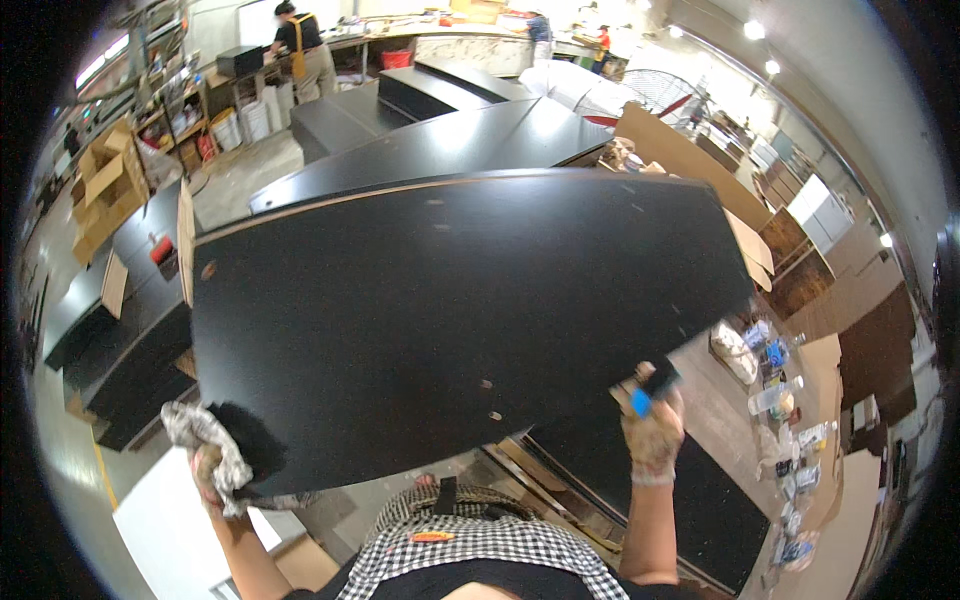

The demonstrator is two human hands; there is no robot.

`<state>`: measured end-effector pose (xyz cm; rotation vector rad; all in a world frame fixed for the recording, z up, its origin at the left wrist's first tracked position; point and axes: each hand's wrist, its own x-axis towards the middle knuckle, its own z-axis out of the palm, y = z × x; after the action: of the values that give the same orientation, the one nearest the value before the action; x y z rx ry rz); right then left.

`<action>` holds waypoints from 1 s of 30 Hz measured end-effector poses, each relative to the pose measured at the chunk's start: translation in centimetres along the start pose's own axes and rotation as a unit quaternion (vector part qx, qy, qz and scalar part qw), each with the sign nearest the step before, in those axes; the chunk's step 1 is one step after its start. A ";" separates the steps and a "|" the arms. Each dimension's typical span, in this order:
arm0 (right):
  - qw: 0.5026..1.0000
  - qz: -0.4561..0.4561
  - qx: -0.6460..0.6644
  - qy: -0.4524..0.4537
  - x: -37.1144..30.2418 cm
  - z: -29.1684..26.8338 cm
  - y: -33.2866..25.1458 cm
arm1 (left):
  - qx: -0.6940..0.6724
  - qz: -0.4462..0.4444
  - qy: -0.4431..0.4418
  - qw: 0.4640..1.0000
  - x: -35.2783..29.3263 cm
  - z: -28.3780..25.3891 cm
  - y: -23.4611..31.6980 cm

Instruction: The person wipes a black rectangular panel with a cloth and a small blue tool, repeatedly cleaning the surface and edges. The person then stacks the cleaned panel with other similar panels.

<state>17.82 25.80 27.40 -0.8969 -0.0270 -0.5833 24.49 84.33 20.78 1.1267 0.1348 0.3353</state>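
Observation:
A large black panel with a curved near edge lies in front of me, marked by several small pale or brownish spots. At its near left corner my left hand is closed on a crumpled whitish rag, beside the panel's edge. My right hand, in a stained glove, is by the panel's near right edge. Its fingers are closed on a small black and blue thing, too blurred for me to name its kind. Below that hand lies another black panel.
More black panels lie beyond the large one. Bottles, bags and small containers crowd the right side. Cardboard boxes stand at left, near black pieces. A co-worker stands at the back left; others are farther off. A large fan stands behind.

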 end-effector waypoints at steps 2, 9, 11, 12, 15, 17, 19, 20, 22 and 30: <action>0.995 0.026 0.024 -0.091 4.7 3.5 3.6 | 0.002 0.006 0.062 0.998 0.7 -1.9 0.4; 0.972 0.193 0.015 -0.135 15.3 11.2 12.8 | 0.019 0.016 0.156 0.987 1.5 -6.2 -0.3; 0.967 0.197 0.035 -0.157 17.2 12.7 14.3 | 0.028 -0.009 0.142 0.989 2.0 -6.6 0.0; 0.963 0.212 0.032 -0.164 18.0 13.4 14.8 | 0.039 0.049 0.088 0.994 2.3 -6.3 0.1; 0.955 0.235 0.014 -0.180 20.2 15.0 15.4 | 0.039 0.067 0.073 0.994 4.1 -4.0 1.4; 0.957 0.243 -0.045 -0.152 20.9 15.4 14.8 | 0.131 0.097 0.088 0.983 6.1 -1.0 1.8; 0.956 0.211 -0.109 -0.173 20.8 15.1 13.7 | 0.059 0.032 0.099 0.993 8.3 1.9 2.4; 0.956 0.195 -0.152 -0.156 20.5 14.7 13.0 | 0.028 0.024 0.067 0.997 9.1 3.3 2.4; 0.955 0.175 -0.182 -0.155 19.2 13.4 11.7 | 0.027 0.009 0.019 0.999 11.0 5.7 2.3; 0.972 0.141 -0.171 0.070 10.3 3.9 9.3 | 0.038 -0.044 -0.042 0.997 15.4 12.2 0.5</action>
<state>31.88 28.34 25.78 -1.1687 0.3333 -0.3871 42.21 79.13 27.41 1.2043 0.1240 0.2050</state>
